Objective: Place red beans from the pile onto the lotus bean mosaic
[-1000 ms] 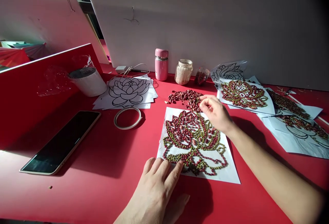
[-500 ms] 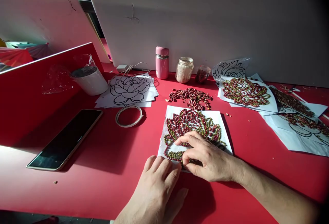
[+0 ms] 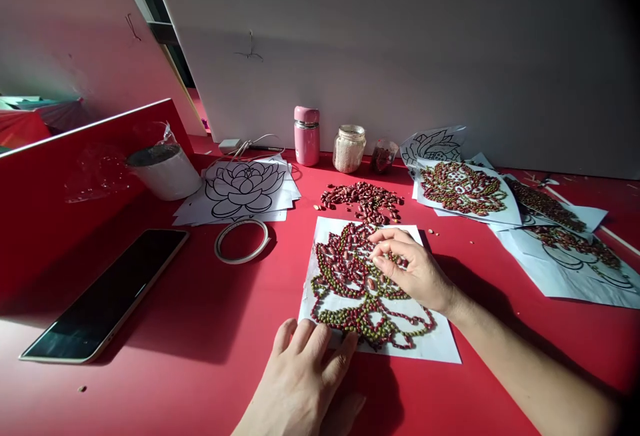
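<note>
A lotus picture made of red beans and green beans on white paper point(image 3: 435, 346) lies flat on the table before me. My left hand point(image 3: 305, 366) rests at its lower left edge, fingers bent loosely with their tips on the paper, holding nothing visible. Over the upper right of the picture hovers my right hand point(image 3: 413, 266), its fingers stretched forward and slightly curved, the thumb close to the forefinger. No bean shows between its fingertips. Part of the bean flower is hidden beneath this hand. Just beyond the paper is a loose pile of red kidney beans point(image 3: 367, 199).
A tape roll point(image 3: 217, 249), a phone point(image 3: 107, 296) and printed lotus sheets point(image 3: 245, 189) lie to the left, near a tilted white cup point(image 3: 173, 176). Behind stand a pink bottle point(image 3: 307, 139) and a glass jar point(image 3: 349, 151). Other bean pictures point(image 3: 463, 189) lie right.
My right hand has lifted from the lower middle of the picture and moved up toward its top right, uncovering the lower bean outlines. My left hand stays at the paper's edge. The view has shifted slightly.
</note>
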